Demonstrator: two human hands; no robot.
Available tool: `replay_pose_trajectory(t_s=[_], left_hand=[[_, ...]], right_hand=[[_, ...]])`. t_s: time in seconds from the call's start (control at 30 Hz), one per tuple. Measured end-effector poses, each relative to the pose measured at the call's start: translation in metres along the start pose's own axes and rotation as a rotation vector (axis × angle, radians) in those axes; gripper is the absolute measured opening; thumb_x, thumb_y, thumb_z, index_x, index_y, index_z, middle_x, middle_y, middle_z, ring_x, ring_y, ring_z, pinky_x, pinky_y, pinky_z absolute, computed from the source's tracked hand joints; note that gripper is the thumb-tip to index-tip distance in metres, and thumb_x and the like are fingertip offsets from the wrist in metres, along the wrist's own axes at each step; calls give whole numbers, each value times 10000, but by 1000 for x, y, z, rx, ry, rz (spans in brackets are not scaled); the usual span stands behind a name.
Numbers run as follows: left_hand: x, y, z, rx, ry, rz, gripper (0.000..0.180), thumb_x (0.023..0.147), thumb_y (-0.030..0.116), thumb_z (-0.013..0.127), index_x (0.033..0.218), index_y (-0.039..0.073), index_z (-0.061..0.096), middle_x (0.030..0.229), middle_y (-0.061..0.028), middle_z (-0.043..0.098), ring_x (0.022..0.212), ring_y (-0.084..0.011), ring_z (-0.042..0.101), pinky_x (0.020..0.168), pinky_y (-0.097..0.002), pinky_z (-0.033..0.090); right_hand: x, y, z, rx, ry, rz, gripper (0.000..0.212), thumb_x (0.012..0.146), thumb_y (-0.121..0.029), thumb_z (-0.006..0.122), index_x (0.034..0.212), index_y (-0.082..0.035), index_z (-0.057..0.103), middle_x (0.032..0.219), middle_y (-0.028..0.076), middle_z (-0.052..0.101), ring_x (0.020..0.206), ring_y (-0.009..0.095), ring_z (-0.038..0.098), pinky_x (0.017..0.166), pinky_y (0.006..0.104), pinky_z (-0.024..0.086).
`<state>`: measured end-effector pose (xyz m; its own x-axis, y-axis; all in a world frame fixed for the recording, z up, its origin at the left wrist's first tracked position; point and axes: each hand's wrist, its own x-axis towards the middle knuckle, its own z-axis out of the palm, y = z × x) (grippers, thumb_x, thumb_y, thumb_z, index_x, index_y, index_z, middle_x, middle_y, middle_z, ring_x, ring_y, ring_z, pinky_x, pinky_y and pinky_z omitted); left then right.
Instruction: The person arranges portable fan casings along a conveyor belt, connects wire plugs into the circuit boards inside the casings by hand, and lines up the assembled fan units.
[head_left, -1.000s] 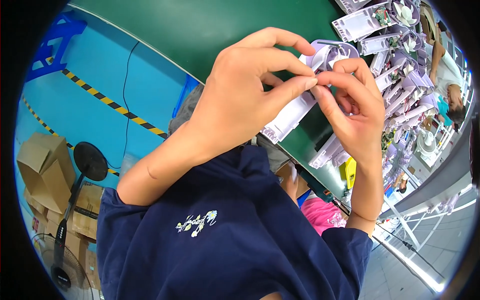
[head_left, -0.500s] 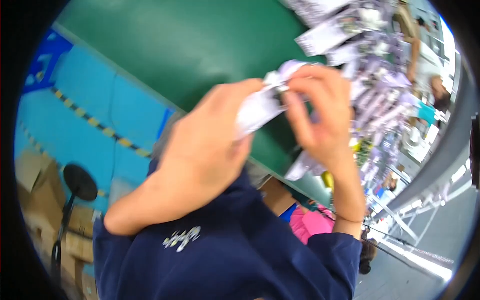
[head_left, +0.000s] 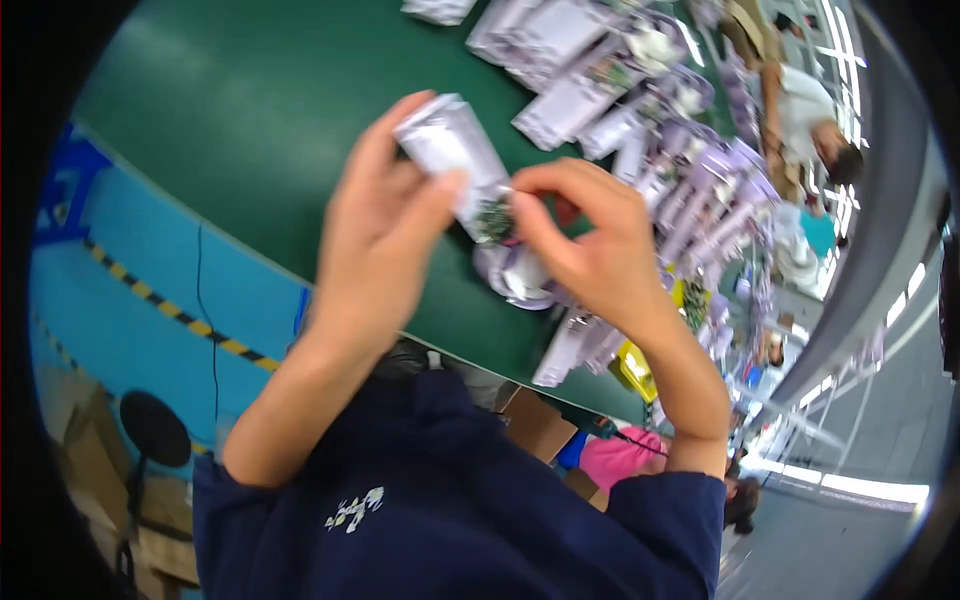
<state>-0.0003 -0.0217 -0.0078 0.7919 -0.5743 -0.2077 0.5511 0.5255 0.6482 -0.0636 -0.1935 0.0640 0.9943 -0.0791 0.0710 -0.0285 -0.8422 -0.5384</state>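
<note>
My left hand (head_left: pixel 385 225) holds a long pale lilac plastic casing (head_left: pixel 450 150) between thumb and fingers, tilted above the table. Near the casing's lower end shows a small green part (head_left: pixel 494 218), perhaps a circuit board. Below it is a rounded lilac end (head_left: pixel 515 275) with a white piece inside. My right hand (head_left: pixel 590 235) has its thumb and forefinger pinched together at the casing's edge beside the green part. Whatever is between those fingertips is too small to make out.
Many similar lilac casings (head_left: pixel 575 95) lie heaped on the green table (head_left: pixel 230 110), to the right and far side. A yellow tray (head_left: pixel 635 368) sits near the table's edge. Other people, one in white (head_left: pixel 805 110) and one in pink (head_left: pixel 615 458), are at the right.
The casing has been turned over: its rounded end pointed up and now points down to the right. My left hand has rotated, fingers upward. The view has shifted, showing more of the heap.
</note>
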Motion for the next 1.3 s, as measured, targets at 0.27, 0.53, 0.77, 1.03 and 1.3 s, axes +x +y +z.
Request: replay_pose_trajectory(t_s=[0.27, 0.53, 0.77, 1.03, 1.3], left_hand=[[-14, -38, 13, -193, -79, -58, 786, 990, -110, 506, 1632, 91, 97, 1414, -197, 549, 1311, -224, 570, 1108, -365, 458], [-16, -39, 13, -57, -58, -34, 754, 974, -108, 506, 1606, 4, 112, 1442, -269, 548, 1313, -273, 595, 1114, -389, 474], [-18, -36, 15, 0, -46, -34, 695, 973, -100, 517, 1591, -38, 203, 1424, -228, 576, 1291, -256, 611, 1107, -379, 480], [-18, -39, 15, -23, -51, -39, 700, 974, -109, 516, 1597, -32, 207, 1406, -204, 587, 1286, -247, 614, 1103, -372, 480], [-17, -48, 13, 58, -47, -18, 654, 969, -81, 540, 1561, -1, 273, 1219, -201, 688, 1124, -282, 716, 944, -380, 559]], right_hand=[[4, 7, -6, 140, -166, 165, 89, 936, -76, 715, 966, 4, 690, 849, 51, 628, 663, 118, 590, 602, 264, 474], [24, -8, -27, -162, -421, 79, 98, 845, -117, 724, 859, -43, 662, 785, 63, 620, 617, 208, 597, 570, 331, 470], [33, -16, -28, -267, -475, 37, 95, 821, -110, 730, 829, -47, 659, 783, 77, 633, 676, 262, 656, 597, 366, 500], [35, -19, -25, -318, -509, 38, 118, 802, -112, 741, 811, -40, 648, 774, 91, 626, 679, 276, 654, 603, 382, 505], [51, -30, -22, -413, -632, 26, 128, 821, -100, 711, 797, -4, 631, 771, 134, 623, 706, 329, 649, 661, 424, 515]])
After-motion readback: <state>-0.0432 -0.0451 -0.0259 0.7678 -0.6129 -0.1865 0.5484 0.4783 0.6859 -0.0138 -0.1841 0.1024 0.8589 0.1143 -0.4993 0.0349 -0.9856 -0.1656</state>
